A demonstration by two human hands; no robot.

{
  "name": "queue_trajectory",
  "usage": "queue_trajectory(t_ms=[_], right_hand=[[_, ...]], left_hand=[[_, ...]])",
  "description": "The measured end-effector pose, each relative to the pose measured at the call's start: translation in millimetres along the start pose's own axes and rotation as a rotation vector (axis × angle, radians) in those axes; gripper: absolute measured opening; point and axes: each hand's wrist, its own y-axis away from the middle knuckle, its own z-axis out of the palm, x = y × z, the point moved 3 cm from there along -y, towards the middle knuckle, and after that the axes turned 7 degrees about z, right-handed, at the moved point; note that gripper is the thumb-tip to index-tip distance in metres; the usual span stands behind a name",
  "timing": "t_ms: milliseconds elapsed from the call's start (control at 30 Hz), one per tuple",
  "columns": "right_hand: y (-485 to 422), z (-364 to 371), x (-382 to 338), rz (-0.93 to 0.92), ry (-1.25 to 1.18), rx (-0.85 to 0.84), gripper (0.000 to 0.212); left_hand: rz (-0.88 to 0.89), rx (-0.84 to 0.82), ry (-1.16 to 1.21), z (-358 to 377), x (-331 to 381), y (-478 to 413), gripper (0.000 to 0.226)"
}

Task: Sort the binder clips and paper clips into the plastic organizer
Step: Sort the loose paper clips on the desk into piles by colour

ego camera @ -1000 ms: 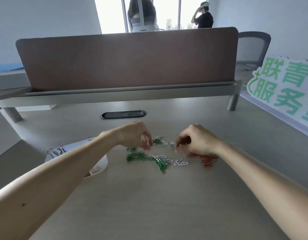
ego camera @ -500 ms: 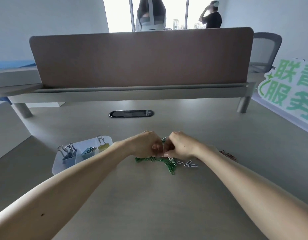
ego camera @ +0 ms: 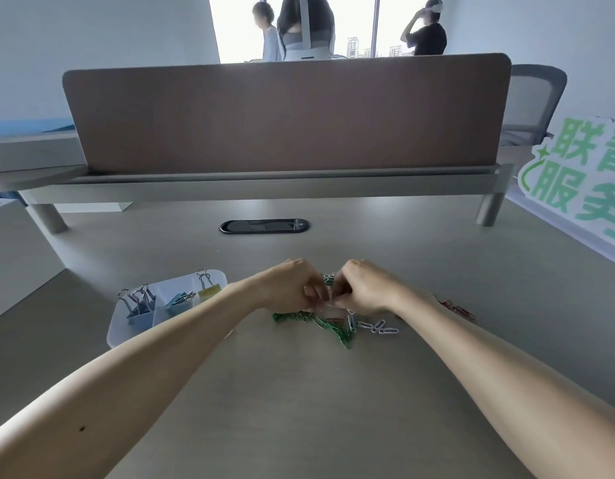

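The left hand (ego camera: pixel 292 286) and right hand (ego camera: pixel 363 288), apart a second ago, now meet with curled fingers at mid-frame above the green wire paper clips (ego camera: pixel 333 328). The right hand has left the red wire paper clips (ego camera: pixel 459 310), now uncovered right of centre.

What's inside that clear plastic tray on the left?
The plastic organizer holds blue binder clips in its left compartment, bluish-green clips in the middle and a yellow binder clip at the far right. Its near right corner is hidden under the left forearm.
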Motion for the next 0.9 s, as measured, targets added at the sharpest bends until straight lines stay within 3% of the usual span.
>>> queue_trajectory(t_ms=[267,533,600,767,900], right_hand=[[1,-9,14,0.116,-0.122,0.051,0.018],[2,-8,19,0.073,-0.138,0.030,0.006],[3,-11,20,0.068,-0.165,0.064,0.014],[21,-41,39,0.064,-0.349,0.257,0.010],[42,-57,68,0.122,-0.359,0.308,0.009]], left_hand=[[0.000,0.046,0.034,4,2,-1,0.008],[0.021,-0.140,-0.091,8,12,-5,0.015],[-0.007,-0.195,-0.139,7,10,-4,0.015],[-0.062,-0.230,-0.210,8,5,-1,0.013],[-0.045,-0.148,-0.177,-5,18,-8,0.011]])
